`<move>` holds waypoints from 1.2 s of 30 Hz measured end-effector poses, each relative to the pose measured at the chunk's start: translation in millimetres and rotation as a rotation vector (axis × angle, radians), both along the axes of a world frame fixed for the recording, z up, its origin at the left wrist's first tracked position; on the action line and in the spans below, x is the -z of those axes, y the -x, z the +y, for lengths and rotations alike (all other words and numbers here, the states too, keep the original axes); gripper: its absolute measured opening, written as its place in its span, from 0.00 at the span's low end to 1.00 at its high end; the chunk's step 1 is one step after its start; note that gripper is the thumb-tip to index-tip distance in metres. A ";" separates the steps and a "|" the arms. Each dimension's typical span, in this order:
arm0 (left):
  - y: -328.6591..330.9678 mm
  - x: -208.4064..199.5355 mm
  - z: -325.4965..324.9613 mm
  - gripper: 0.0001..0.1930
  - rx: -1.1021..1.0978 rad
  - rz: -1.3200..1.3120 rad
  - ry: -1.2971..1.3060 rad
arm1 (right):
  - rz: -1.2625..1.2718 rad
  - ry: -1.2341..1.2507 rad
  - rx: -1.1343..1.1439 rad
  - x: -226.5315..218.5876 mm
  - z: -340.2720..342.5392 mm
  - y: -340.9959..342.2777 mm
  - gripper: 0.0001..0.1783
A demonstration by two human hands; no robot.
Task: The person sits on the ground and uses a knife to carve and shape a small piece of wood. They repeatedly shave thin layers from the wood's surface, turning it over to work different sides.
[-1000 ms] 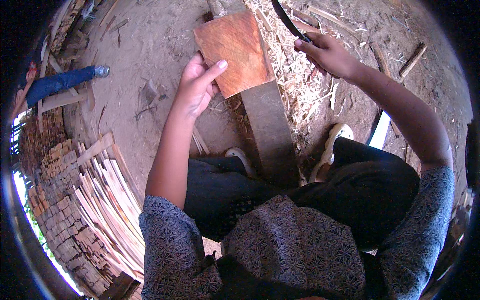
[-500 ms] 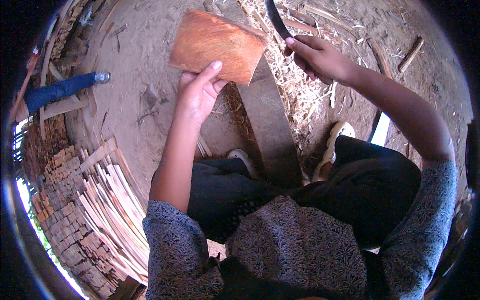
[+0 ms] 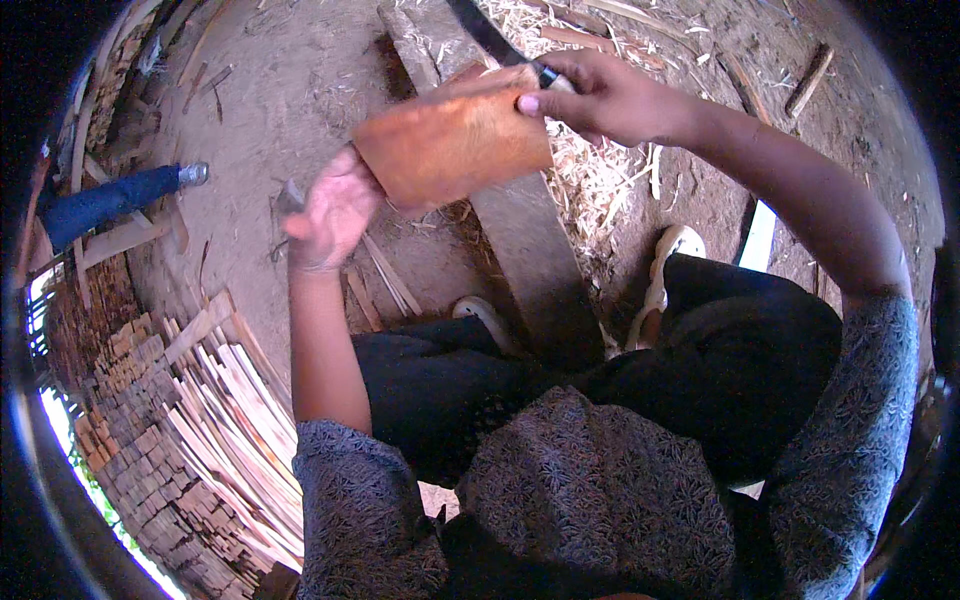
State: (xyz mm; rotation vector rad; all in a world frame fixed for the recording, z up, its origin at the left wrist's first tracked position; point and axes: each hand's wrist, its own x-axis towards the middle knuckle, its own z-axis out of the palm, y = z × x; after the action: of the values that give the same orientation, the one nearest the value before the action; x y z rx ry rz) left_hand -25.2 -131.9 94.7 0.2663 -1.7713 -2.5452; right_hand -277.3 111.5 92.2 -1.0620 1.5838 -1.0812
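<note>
A reddish-brown wooden block (image 3: pixel 455 140) is raised in front of me, above a long plank. My right hand (image 3: pixel 605 97) grips its right end, thumb on the face, and the same hand holds a machete (image 3: pixel 487 35). The machete's dark blade points up and to the left behind the block; its handle is partly hidden by the fingers. My left hand (image 3: pixel 340 205) is open at the block's left end, palm up with the fingers spread apart. Whether its fingertips touch the block I cannot tell, as some are hidden behind it.
The plank (image 3: pixel 530 260) runs along the dirt floor between my feet. Pale wood shavings (image 3: pixel 605 195) lie to its right. Stacked wood pieces (image 3: pixel 150 460) and long pale strips (image 3: pixel 240 400) stand at left. A blue, cloth-like shape (image 3: pixel 110 205) with a shiny end juts in.
My left hand has let go of the block and moved down and left. My right hand has moved left with the machete and taken hold of the block, which now sits slightly lower and turned.
</note>
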 end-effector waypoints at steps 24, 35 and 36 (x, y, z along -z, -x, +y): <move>1.7 73.5 137.2 0.15 0.216 -0.505 1.387 | 0.248 -0.468 -0.382 77.5 78.1 -34.4 0.26; 6.9 72.8 144.5 0.13 0.234 -0.486 1.457 | 0.256 -0.316 -0.272 60.9 79.2 -64.2 0.21; 6.7 73.6 144.6 0.13 0.233 -0.487 1.457 | 0.268 -0.273 -0.271 54.8 75.1 -64.4 0.21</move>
State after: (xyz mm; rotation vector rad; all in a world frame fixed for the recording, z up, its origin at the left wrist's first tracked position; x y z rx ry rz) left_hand -31.9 12.7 21.1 0.5941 -3.3133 -0.6654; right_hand -213.0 186.6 37.4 -1.2257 1.6794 -0.5409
